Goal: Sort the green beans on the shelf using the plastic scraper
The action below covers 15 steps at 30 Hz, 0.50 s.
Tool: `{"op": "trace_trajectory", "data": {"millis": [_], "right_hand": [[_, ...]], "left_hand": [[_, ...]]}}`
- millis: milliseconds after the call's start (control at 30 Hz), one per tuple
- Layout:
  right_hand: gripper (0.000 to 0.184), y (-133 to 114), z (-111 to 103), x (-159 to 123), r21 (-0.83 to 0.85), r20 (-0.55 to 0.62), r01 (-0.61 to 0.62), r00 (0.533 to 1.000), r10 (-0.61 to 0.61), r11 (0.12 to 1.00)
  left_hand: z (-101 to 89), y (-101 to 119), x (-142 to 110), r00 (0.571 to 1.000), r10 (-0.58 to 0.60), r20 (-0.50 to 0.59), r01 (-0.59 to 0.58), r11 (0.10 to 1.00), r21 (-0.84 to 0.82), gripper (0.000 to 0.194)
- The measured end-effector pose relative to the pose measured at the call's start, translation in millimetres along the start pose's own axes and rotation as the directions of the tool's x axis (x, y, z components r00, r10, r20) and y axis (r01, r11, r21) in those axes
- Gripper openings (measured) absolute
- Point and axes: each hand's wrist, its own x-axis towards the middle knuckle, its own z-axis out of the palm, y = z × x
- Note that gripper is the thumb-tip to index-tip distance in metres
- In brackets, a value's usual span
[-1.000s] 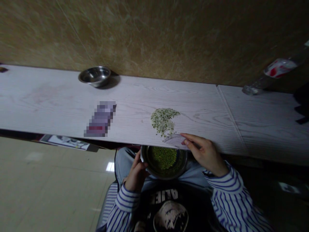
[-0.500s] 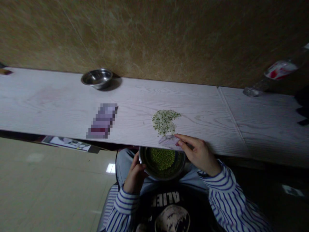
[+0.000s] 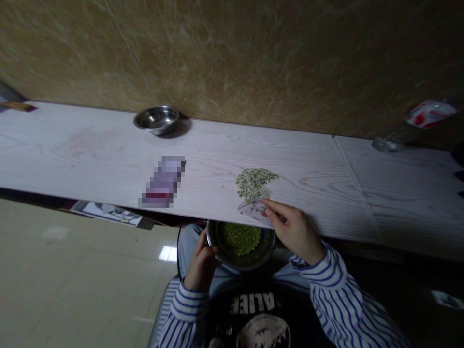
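Note:
My left hand [image 3: 201, 263] is closed round the left rim of a metal bowl [image 3: 270, 249], which sits at my lap just under the table's front edge. Small green beans, like mung beans [image 3: 242, 238], cover its bottom. Between thumb and fingers my right hand [image 3: 295, 227] pinches a thin, see-through plastic piece [image 3: 250, 209]; its exact shape is hard to make out. This piece lies low over the tabletop, at the near edge of a flat pile of green beans mixed with white grains [image 3: 253, 181]. A few green bits show on or through the plastic.
An empty steel bowl [image 3: 157, 121] stands by the wall on the white wooden table [image 3: 210, 145]. Left of the pile lies a blurred-out flat purple object [image 3: 165, 181]. A clear bottle with a red label [image 3: 429, 114] is at the right, and a brown object [image 3: 18, 105] at the far left.
The plastic piece has moved a little away from me, into the pile's near edge, and green bits now show at it. My left hand keeps its hold on the bowl. The camera view has shifted slightly.

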Motion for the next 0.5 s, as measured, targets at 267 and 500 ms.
{"op": "trace_trajectory", "data": {"millis": [267,500], "right_hand": [[0.029,-13.5,1.0,-7.2,0.079,0.137,0.09,0.985,-0.1,0.993],[0.032,10.7,-9.4,-18.2,0.175,0.035,-0.097,0.995,0.093,0.98]], "left_hand": [[-7.5,2.9,3.0,1.0,0.023,-0.003,-0.023,1.0,-0.012,0.07],[-18.2,-6.9,-6.3,0.999,-0.046,0.008,0.046,0.998,0.045,0.068]]}}
